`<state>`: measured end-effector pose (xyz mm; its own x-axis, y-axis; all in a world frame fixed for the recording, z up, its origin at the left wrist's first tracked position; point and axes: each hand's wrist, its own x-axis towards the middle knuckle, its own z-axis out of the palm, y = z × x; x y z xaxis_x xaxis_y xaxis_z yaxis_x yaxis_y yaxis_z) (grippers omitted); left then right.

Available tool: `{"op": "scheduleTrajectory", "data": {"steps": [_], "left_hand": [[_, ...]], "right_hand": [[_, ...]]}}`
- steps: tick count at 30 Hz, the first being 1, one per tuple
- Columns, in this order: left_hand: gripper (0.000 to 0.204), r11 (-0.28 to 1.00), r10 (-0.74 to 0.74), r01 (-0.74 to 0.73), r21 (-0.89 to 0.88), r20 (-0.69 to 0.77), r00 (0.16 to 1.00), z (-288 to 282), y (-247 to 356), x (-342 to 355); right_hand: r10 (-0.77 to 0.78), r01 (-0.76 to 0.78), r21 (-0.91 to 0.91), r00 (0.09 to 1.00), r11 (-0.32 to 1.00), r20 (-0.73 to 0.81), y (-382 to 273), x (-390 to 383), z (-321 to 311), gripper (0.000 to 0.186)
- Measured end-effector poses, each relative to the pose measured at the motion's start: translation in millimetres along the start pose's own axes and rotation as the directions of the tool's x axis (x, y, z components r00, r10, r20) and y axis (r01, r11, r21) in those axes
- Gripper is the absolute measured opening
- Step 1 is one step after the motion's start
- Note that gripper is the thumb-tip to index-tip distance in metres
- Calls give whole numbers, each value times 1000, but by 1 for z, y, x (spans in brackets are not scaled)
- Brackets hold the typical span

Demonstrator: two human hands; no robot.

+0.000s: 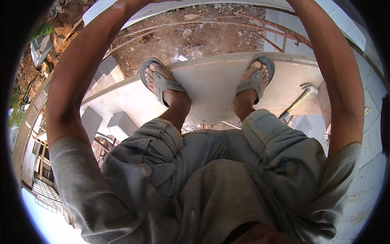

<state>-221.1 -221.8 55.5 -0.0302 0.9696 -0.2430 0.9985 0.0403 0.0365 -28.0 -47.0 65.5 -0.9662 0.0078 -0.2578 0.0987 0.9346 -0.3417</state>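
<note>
Both my bare forearms reach up and forward past the upper edge of the picture. Of my left hand (140, 2) only the wrist and a thin strip show, close to a long pale surface (187, 6) that runs along the top. Its fingers are cut off, so I cannot see what they hold or touch. My right hand lies beyond the upper edge; just its forearm (329, 61) shows. A claw hammer (299, 101) with a pale handle and dark grip lies on the plank to the right of my right foot.
My sandalled feet stand apart on a wide raised plank (211, 87). Two grey blocks (121, 125) sit at the left. Rusty metal bars (268, 28) cross beyond the plank, above rubble-strewn soil (162, 44). A grey block wall (365, 134) rises on the right.
</note>
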Motion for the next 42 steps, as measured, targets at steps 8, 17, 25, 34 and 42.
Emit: {"op": "scheduleTrajectory", "data": {"steps": [8, 17, 25, 34, 42], "left_hand": [[90, 1000, -13, 12, 28, 61, 998, -5, 3, 1], [101, 958, -41, 67, -280, 96, 995, -22, -40, -22], [85, 743, -462, 452, -494, 112, 880, 71, -214, -97], [98, 145, -606, 655, -741, 457, 651, 70, -217, -137], [96, 185, -577, 702, -688, 502, 644, 62, -213, -142]], "right_hand": [[0, -1, -26, 1000, 1000, -13, 5, 1, 8, 104], [61, -59, -25, 996, 998, 61, -2, 2, 0, 105], [248, -248, -30, 946, 968, 208, 24, -10, -27, 109], [280, -240, -180, 929, 954, 242, -3, -31, -27, 127], [343, -322, -266, 938, 908, 36, 30, -51, 24, 109]]}}
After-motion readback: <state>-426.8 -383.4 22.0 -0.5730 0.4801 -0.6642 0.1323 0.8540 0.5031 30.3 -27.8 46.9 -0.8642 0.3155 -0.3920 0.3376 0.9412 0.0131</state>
